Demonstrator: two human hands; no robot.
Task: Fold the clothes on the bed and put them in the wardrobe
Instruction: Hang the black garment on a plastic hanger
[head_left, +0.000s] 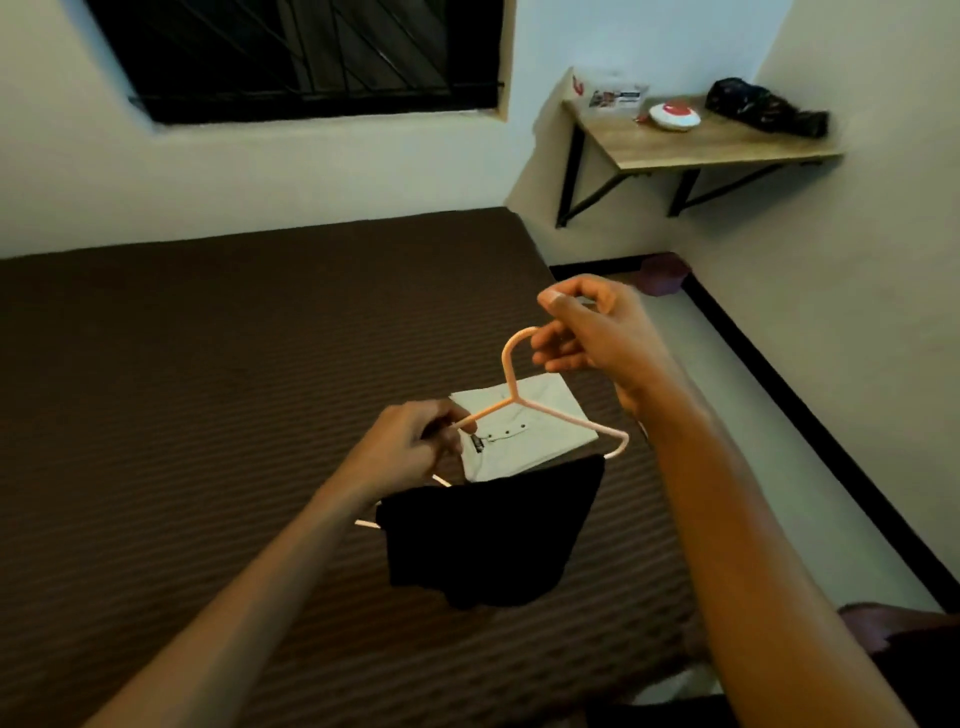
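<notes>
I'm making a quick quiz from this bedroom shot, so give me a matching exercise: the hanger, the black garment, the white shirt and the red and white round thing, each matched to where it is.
Things:
1. pink hanger
2. black garment
3. folded white shirt
4. red and white round thing

Places:
A. lying on the brown bed
B. on the wall shelf
C. held by the left hand and right hand
D. draped over the hanger's lower bar

Pairs: 1-C, 2-D, 3-A, 4-B

Both forearms bare, no sleeves; left hand (410, 449), right hand (597, 338) ungloved, no rings/watch.
</notes>
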